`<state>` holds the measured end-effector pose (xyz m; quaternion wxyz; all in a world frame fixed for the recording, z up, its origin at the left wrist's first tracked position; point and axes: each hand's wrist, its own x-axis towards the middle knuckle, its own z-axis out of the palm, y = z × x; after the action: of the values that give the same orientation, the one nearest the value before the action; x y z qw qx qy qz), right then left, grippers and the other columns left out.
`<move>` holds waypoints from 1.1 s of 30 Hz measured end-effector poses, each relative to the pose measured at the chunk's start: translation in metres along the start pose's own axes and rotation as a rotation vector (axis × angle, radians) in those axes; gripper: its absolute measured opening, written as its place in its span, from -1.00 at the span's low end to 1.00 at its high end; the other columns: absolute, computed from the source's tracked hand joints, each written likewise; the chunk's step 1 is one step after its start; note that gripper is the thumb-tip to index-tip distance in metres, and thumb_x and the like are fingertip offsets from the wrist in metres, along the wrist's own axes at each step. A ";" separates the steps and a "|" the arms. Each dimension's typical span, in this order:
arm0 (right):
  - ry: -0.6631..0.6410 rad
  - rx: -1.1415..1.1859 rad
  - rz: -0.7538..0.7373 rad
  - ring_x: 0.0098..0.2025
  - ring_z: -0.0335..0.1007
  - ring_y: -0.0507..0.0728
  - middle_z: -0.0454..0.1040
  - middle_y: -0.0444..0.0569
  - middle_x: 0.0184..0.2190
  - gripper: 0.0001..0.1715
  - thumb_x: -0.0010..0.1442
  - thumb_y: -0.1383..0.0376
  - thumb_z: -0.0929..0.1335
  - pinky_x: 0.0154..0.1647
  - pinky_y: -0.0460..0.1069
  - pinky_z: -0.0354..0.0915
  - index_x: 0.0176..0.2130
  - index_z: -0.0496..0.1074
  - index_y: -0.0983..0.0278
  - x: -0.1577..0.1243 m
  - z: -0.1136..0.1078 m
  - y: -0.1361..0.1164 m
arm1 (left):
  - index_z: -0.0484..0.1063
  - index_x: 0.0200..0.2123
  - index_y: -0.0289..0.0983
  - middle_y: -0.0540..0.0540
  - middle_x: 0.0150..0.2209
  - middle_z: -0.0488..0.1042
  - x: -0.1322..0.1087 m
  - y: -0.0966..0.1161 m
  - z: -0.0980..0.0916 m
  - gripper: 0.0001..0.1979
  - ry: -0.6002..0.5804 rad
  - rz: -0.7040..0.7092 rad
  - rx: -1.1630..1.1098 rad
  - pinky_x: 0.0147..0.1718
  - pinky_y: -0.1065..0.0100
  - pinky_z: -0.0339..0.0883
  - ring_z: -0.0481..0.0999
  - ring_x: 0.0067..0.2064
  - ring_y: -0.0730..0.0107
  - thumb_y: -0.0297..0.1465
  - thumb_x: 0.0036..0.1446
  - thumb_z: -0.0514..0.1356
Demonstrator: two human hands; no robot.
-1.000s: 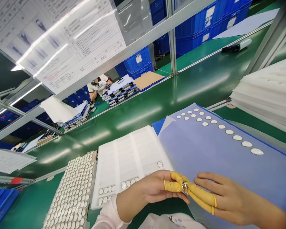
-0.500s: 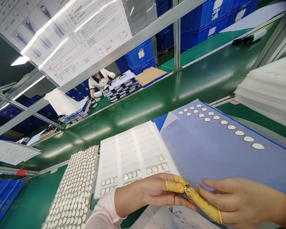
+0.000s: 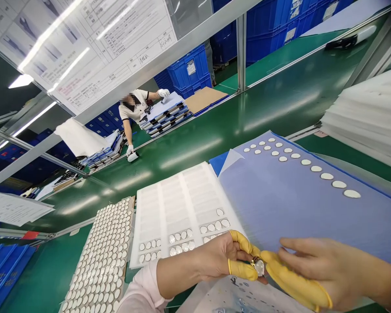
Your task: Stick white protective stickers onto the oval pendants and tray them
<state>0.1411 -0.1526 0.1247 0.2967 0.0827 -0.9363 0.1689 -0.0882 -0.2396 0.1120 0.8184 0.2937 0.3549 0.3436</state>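
**Silver disc pinched in yellow finger cots above the green bench**

At the far left, a posted printed sheet [image 3: 94, 39] carries drawings and small text, too blurred to read; the labels on the blue crates [image 3: 189, 71] are also unreadable. Across the green bench [image 3: 189, 156], a co-worker [image 3: 133, 106] now has one gloved hand down on the bench and the other on a stack of folders, where a moment ago both were close to the body.

Near the bench's front edge lie a white tray packed with pale discs [image 3: 101, 256] and a white pocketed sheet [image 3: 185, 204], its lower rows part filled. The left hand [image 3: 211, 265], fingers curled in yellow finger cots [image 3: 244, 270], clenches a small silver disc [image 3: 259, 267]. The right hand [image 3: 326, 269] presses in, fingers spread; whether it grips, I cannot tell. A blue film sheet [image 3: 289, 195] lies beyond.
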 end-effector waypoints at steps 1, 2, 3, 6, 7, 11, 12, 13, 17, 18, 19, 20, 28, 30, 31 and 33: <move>0.091 -0.045 0.032 -0.43 0.59 0.16 0.65 -0.11 -0.34 -0.49 0.29 0.38 0.27 -0.35 0.08 0.55 0.12 0.47 -0.08 -0.004 0.007 0.001 | 0.32 -0.29 -0.27 -0.11 -0.17 0.47 0.000 -0.002 0.000 -0.38 0.001 0.050 0.017 -0.18 0.19 0.43 0.52 -0.23 0.37 -0.33 -0.36 0.61; 0.203 -0.088 0.079 -0.45 0.56 0.13 0.63 -0.11 -0.35 -0.50 0.31 0.40 0.26 -0.37 0.07 0.53 0.11 0.46 -0.07 -0.008 0.016 0.002 | 0.29 -0.29 -0.26 -0.10 -0.14 0.44 0.000 -0.003 0.001 -0.37 -0.002 0.103 0.034 -0.18 0.18 0.43 0.52 -0.23 0.39 -0.32 -0.35 0.60; 0.324 -0.119 0.146 -0.46 0.54 0.11 0.62 -0.13 -0.36 -0.51 0.31 0.42 0.26 -0.38 0.05 0.50 0.09 0.45 -0.07 -0.010 0.025 0.002 | 0.26 -0.29 -0.24 -0.08 -0.14 0.41 0.000 -0.004 0.002 -0.36 -0.010 0.155 0.053 -0.17 0.18 0.43 0.50 -0.23 0.41 -0.31 -0.34 0.60; 0.599 -0.078 0.463 -0.38 0.52 0.10 0.56 -0.12 -0.31 -0.66 0.33 0.38 0.30 -0.38 0.01 0.44 -0.02 0.46 -0.05 -0.008 0.052 -0.001 | 0.19 -0.27 -0.21 -0.04 -0.17 0.33 -0.001 -0.003 0.006 -0.36 -0.040 0.331 0.160 -0.11 0.16 0.42 0.46 -0.23 0.44 -0.30 -0.26 0.57; 0.635 -0.001 0.569 -0.36 0.50 0.11 0.54 -0.10 -0.31 -0.76 0.36 0.32 0.30 -0.38 0.01 0.43 -0.08 0.48 -0.01 -0.005 0.059 -0.004 | 0.18 -0.25 -0.20 -0.04 -0.17 0.32 -0.002 -0.003 0.007 -0.39 -0.034 0.413 0.229 -0.09 0.16 0.40 0.45 -0.21 0.43 -0.31 -0.20 0.54; 0.588 0.485 0.837 -0.38 0.43 0.12 0.47 -0.08 -0.40 -0.64 0.42 0.04 0.22 -0.35 0.00 0.41 -0.25 0.50 0.12 0.008 0.072 -0.019 | 0.16 -0.14 -0.15 -0.08 -0.14 0.29 -0.006 -0.003 0.008 -0.56 0.050 0.750 0.603 -0.01 0.17 0.32 0.42 -0.07 0.33 -0.43 0.03 0.36; 0.577 0.582 0.887 -0.37 0.42 0.13 0.45 -0.09 -0.42 -0.58 0.41 -0.02 0.21 -0.33 0.01 0.40 -0.26 0.50 0.12 0.010 0.072 -0.023 | 0.15 -0.10 -0.14 -0.09 -0.13 0.29 -0.008 -0.003 0.008 -0.56 0.065 0.800 0.681 -0.01 0.19 0.31 0.41 -0.07 0.32 -0.47 0.06 0.32; 0.572 0.653 0.932 -0.37 0.41 0.13 0.44 -0.09 -0.43 -0.52 0.39 -0.08 0.20 -0.32 0.01 0.39 -0.26 0.50 0.13 0.012 0.072 -0.026 | 0.14 -0.07 -0.13 -0.09 -0.12 0.28 -0.009 -0.003 0.008 -0.55 0.073 0.831 0.746 -0.03 0.21 0.32 0.41 -0.07 0.33 -0.49 0.07 0.30; 0.558 0.788 1.001 -0.40 0.30 0.12 0.35 -0.10 -0.47 -0.35 0.29 -0.24 0.19 -0.35 0.01 0.35 -0.40 0.45 0.20 0.019 0.071 -0.033 | 0.08 -0.03 -0.08 -0.10 -0.12 0.25 -0.013 0.002 0.009 -0.50 0.108 0.866 0.954 -0.06 0.22 0.35 0.40 -0.06 0.30 -0.55 0.08 0.26; 0.550 0.802 1.005 -0.41 0.27 0.12 0.32 -0.10 -0.48 -0.33 0.28 -0.25 0.20 -0.37 0.01 0.34 -0.44 0.42 0.21 0.020 0.071 -0.034 | 0.07 -0.04 -0.08 -0.10 -0.12 0.26 -0.013 0.003 0.010 -0.50 0.120 0.872 0.998 -0.06 0.21 0.36 0.40 -0.06 0.28 -0.56 0.09 0.25; 0.544 0.806 1.005 -0.42 0.24 0.11 0.29 -0.10 -0.49 -0.32 0.27 -0.26 0.21 -0.40 0.00 0.32 -0.47 0.39 0.22 0.021 0.071 -0.034 | 0.07 -0.05 -0.08 -0.10 -0.13 0.27 -0.013 0.005 0.010 -0.52 0.131 0.873 1.039 -0.05 0.19 0.35 0.40 -0.06 0.27 -0.56 0.09 0.25; 0.540 0.798 1.008 -0.44 0.21 0.10 0.28 -0.11 -0.51 -0.32 0.26 -0.25 0.22 -0.42 0.00 0.30 -0.50 0.36 0.23 0.023 0.072 -0.033 | 0.08 -0.08 -0.08 -0.10 -0.14 0.30 -0.012 0.006 0.010 -0.55 0.143 0.867 1.082 -0.04 0.16 0.34 0.40 -0.06 0.26 -0.55 0.09 0.24; 0.514 0.611 0.946 -0.49 0.19 0.07 0.27 -0.15 -0.54 -0.62 0.26 0.00 0.37 -0.50 -0.04 0.28 -0.43 0.47 0.18 0.022 0.079 -0.027 | 0.32 -0.24 -0.15 -0.21 -0.08 0.44 -0.007 -0.008 -0.010 -0.85 0.140 0.666 1.347 0.24 -0.10 0.08 0.39 0.11 0.08 -0.49 0.12 0.19; 0.522 0.522 0.886 -0.51 0.19 0.05 0.27 -0.17 -0.50 -0.81 0.27 0.10 0.38 -0.49 -0.05 0.30 -0.29 0.52 0.13 0.019 0.082 -0.026 | 0.36 -0.15 -0.17 -0.25 0.00 0.40 -0.007 -0.014 -0.012 -0.82 0.200 0.698 1.293 0.28 -0.11 0.05 0.31 0.19 0.05 -0.47 0.16 0.17; 0.529 0.460 0.860 -0.51 0.19 0.04 0.29 -0.17 -0.46 -0.88 0.27 0.16 0.39 -0.49 -0.05 0.31 -0.19 0.52 0.09 0.017 0.083 -0.026 | 0.35 -0.07 -0.18 -0.27 0.04 0.36 -0.007 -0.016 -0.013 -0.78 0.273 0.713 1.232 0.27 -0.11 0.07 0.30 0.20 0.06 -0.43 0.20 0.16; 0.537 0.328 0.816 -0.52 0.20 0.01 0.34 -0.15 -0.35 -0.70 0.26 0.28 0.39 -0.49 -0.07 0.34 -0.01 0.47 -0.02 0.015 0.084 -0.025 | 0.30 0.07 -0.21 -0.30 0.07 0.32 -0.006 -0.018 -0.012 -0.71 0.413 0.670 1.035 0.18 -0.05 0.22 0.36 0.13 0.12 -0.31 0.31 0.10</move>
<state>0.0912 -0.2072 0.0751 0.4196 -0.2901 -0.7444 0.4308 -0.0943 -0.2518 0.0944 0.3346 0.6727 0.5137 0.4143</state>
